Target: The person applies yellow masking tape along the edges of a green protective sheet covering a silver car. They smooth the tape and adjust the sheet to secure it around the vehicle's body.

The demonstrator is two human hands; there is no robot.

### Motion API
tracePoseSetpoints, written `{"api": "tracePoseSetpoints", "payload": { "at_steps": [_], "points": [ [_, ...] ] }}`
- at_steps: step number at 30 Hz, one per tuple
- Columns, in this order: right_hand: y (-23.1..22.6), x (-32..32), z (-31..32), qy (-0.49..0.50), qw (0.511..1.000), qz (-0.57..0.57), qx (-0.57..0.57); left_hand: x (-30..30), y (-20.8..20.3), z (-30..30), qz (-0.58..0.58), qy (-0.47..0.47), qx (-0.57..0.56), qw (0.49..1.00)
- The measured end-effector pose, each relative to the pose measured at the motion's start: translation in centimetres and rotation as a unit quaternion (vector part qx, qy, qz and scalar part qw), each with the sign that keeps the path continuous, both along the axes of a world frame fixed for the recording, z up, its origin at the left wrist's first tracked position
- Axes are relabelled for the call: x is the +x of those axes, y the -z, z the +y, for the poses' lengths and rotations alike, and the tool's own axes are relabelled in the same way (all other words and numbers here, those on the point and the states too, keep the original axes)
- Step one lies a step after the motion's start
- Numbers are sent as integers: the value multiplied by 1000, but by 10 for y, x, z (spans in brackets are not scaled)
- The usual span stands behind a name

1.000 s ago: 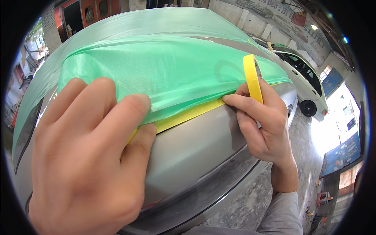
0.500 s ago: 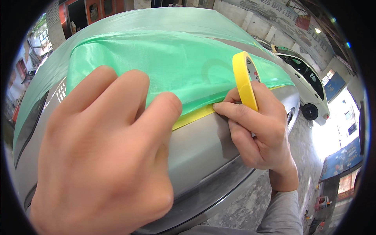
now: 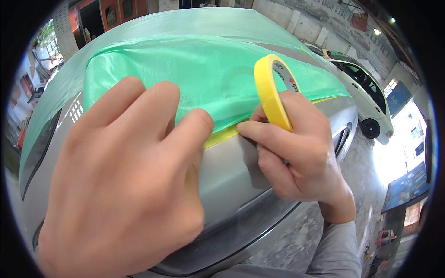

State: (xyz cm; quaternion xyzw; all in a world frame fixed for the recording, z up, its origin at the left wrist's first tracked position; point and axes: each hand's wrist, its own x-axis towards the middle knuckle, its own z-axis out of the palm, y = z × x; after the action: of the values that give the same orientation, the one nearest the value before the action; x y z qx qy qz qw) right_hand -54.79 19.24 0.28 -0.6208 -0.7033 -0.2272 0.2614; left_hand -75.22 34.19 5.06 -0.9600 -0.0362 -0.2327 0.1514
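A roll of yellow masking tape (image 3: 266, 92) stands upright in my right hand (image 3: 299, 148), its ring hooked over the fingers. The thumb and forefinger of that hand pinch close to a strip of yellow tape (image 3: 224, 137), which runs along the lower edge of the green plastic film (image 3: 194, 76). Under the strip lies the bare silver car body panel (image 3: 227, 162). My left hand (image 3: 125, 180), large in the foreground, is closed with knuckles up beside the strip's left end. Its fingertips are hidden, so what it grips does not show.
Paler film (image 3: 185, 23) covers the car surface further back. A dark trim band (image 3: 232, 227) curves below the silver panel. At the right, a white car (image 3: 361, 90) stands on the concrete floor. A blue panel (image 3: 408, 183) and a red stool-like object (image 3: 385, 237) are beyond.
My right hand and the tape roll have moved left along the film edge, closer to my left hand. The left hand stays nearly in place, and the view has shifted slightly.
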Motion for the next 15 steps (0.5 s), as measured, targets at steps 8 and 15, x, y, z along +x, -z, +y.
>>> {"api": "tracePoseSetpoints", "payload": {
  "at_steps": [8,15],
  "points": [
    [-3,-11,3,1,1000,-15,-9,0,-1,2,-1,15,10,1000],
    [-5,-18,7,-3,1000,-7,-24,-2,-2,8,13,48,38,998]
  ]
}}
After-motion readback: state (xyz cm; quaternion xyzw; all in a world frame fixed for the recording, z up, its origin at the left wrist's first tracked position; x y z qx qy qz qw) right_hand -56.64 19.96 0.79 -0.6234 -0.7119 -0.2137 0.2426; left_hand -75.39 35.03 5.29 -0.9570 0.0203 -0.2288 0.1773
